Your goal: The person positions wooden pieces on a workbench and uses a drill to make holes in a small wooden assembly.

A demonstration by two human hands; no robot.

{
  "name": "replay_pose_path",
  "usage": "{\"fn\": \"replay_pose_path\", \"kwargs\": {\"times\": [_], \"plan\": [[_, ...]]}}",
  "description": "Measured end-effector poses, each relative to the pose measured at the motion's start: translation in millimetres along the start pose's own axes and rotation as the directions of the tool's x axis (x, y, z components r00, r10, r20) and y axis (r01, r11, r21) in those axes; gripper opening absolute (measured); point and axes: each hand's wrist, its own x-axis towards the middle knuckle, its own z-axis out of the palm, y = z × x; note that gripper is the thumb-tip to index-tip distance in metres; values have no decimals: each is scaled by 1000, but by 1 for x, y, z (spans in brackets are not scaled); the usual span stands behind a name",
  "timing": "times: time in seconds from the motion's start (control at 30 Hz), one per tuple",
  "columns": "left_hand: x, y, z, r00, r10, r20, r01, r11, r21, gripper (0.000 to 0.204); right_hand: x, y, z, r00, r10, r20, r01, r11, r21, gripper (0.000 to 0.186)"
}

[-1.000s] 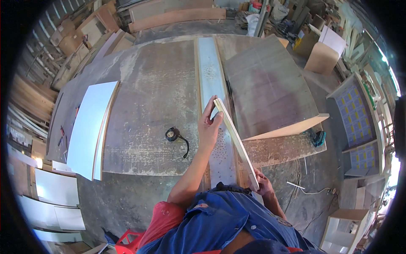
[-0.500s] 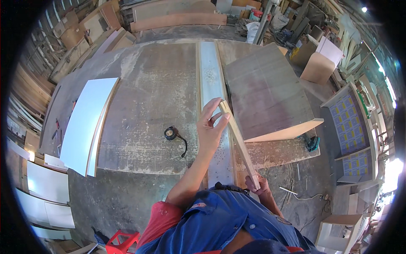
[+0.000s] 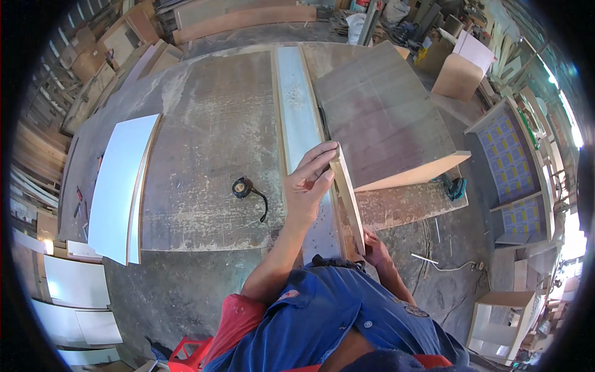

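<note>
A narrow wooden strip [image 3: 349, 201] is held tilted in front of me, over a long white-faced board [image 3: 294, 111] dotted with sawdust. The fingers and thumb of my left hand [image 3: 310, 183] pinch its far end. At the near end, close to my waist, my right hand [image 3: 377, 251] grips it, partly hidden by the strip. A black tape measure [image 3: 242, 187] with a dark strap lies on the worn table to the left of my left forearm.
Stacked white panels [image 3: 124, 186] lie on the table's left side. At right rests a big brown plywood piece [image 3: 384, 118], with a teal power tool [image 3: 456, 188] by its near corner. A red stool [image 3: 189, 353] stands at lower left. A cable [image 3: 455, 268] runs over the floor at right.
The strip has turned in my hands so that a broader face shows. Its near end and my right hand have moved up and slightly left. The whole view has shifted a little.
</note>
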Motion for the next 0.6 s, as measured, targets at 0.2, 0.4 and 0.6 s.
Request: {"fn": "replay_pose_path", "kwargs": {"times": [0.2,0.4,0.6], "plan": [[-6,-2,12,995,-56,84,56,998,1,37,4,-3,1,999,-33,-6,33,999,-20,53],[-7,-4,14,992,-67,104,58,994,89,41,11,9,-17,997,-1,71,0,1000,4,47],[-25,-30,7,985,-162,-63,167,983,79,72,14,2,31,994,-82,76,85,995,-44,57]]}}
